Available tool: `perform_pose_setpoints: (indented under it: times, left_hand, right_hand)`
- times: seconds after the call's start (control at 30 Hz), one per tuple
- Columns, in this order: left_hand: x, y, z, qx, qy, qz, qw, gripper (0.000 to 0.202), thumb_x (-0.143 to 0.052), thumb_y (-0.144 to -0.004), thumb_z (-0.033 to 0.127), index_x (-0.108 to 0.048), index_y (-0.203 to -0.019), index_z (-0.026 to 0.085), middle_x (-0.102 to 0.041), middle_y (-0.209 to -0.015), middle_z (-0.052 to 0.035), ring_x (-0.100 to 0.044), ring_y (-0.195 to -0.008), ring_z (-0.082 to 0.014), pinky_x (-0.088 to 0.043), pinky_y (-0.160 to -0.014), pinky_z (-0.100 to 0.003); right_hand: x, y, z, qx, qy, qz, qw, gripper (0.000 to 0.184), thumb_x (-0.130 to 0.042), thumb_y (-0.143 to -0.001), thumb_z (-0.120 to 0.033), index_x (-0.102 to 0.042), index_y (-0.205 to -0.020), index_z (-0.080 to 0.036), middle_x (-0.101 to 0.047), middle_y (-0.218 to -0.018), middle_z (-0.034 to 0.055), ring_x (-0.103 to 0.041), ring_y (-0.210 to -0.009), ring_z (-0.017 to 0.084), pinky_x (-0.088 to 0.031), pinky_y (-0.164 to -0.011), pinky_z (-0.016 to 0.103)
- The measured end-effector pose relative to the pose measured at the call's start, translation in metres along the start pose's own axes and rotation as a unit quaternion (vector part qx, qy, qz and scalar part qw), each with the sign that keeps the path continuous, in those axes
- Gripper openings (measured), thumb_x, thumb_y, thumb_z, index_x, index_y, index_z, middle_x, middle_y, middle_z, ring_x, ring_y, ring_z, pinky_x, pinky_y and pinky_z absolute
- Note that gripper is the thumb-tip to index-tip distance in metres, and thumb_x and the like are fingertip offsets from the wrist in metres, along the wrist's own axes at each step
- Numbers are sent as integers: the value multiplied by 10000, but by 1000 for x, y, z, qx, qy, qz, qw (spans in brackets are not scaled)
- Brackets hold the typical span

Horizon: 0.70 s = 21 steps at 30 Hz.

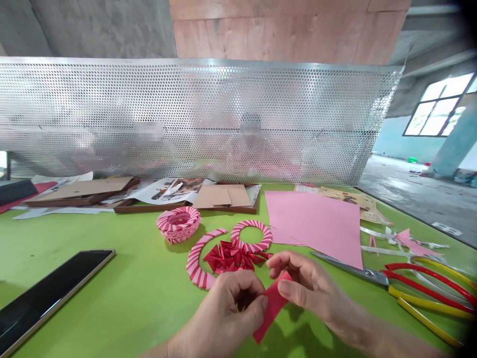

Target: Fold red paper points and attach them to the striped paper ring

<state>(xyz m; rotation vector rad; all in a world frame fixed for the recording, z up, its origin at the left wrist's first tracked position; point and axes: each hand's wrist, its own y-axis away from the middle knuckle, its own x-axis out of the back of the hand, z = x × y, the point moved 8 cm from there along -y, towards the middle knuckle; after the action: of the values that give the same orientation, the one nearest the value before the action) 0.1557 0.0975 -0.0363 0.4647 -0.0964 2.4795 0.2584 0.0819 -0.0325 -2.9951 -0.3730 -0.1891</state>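
Pinching a red paper strip (pixel 274 308) near the middle of its length, the left hand (pixel 240 303) has its thumb pressed against the paper, fingers curled behind. The right hand (pixel 303 283) is clamped on the strip's far end, thumb on top. The strip slants above the near part of the green table (pixel 126 308), its loose end pointing nearer.

Just beyond the hands lies a cluster of folded red paper pieces (pixel 229 257), with a curved striped band (pixel 194 261) around its left side and a pink-and-red ring (pixel 267 236) touching its far edge. Farther left sits a small pink basket (pixel 181 233) with a striped rim. To the right, a pink sheet (pixel 316 226) lies flat, and scissors (pixel 376 276) with red and yellow handles rest near it. A dark-screened phone (pixel 52 296) lies at the near left.
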Motion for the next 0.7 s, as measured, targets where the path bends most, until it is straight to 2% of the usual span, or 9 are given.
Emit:
perform_pose_setpoints:
  times: [0.07,0.17,0.23,0.43,0.6,0.7]
  left_hand:
    - [-4,1,0,17,-27,-19,999,139,-501,-683,205,-465,-560,149,-401,-479,43,-334,-466,-76,-242,-432,-195]
    - [-6,4,3,27,-67,-21,997,148,-494,-645,189,-424,-518,163,-353,-477,53,-309,-473,-76,-214,-423,-195]
    - [-8,5,5,27,-85,-27,996,143,-465,-645,184,-405,-516,169,-358,-492,46,-312,-488,-81,-211,-426,-202]
    - [-8,9,9,41,-72,-70,994,124,-436,-670,224,-404,-562,170,-338,-529,43,-295,-517,-89,-213,-450,-214]
    - [-14,8,4,46,26,-123,991,95,-456,-643,221,-430,-576,159,-406,-533,30,-353,-512,-93,-257,-470,-214]
    - [-10,5,1,52,90,-101,989,79,-462,-605,189,-412,-549,164,-397,-504,43,-356,-495,-84,-269,-469,-204]
  right_hand:
    - [-1,3,-7,34,92,-1,995,202,-600,-720,-280,-522,-884,-190,-505,-804,6,-449,-695,130,-365,-595,218]
    - [-10,7,-11,65,241,-29,968,75,-586,-710,-200,-516,-700,-175,-490,-672,-16,-457,-647,129,-350,-589,219]
    - [-14,8,-10,71,281,-42,956,85,-536,-738,-186,-504,-661,-170,-480,-642,-14,-458,-621,126,-341,-560,216]
    - [-19,8,-13,82,270,-68,957,51,-498,-728,-134,-511,-691,-168,-481,-655,-15,-459,-619,117,-332,-548,203]
    - [-17,4,-10,49,228,-53,971,119,-491,-697,-117,-450,-599,-170,-401,-558,-46,-377,-547,94,-303,-509,190]
    - [-14,2,-11,44,190,-45,980,135,-477,-703,-115,-444,-583,-166,-393,-547,-48,-366,-541,90,-300,-505,190]
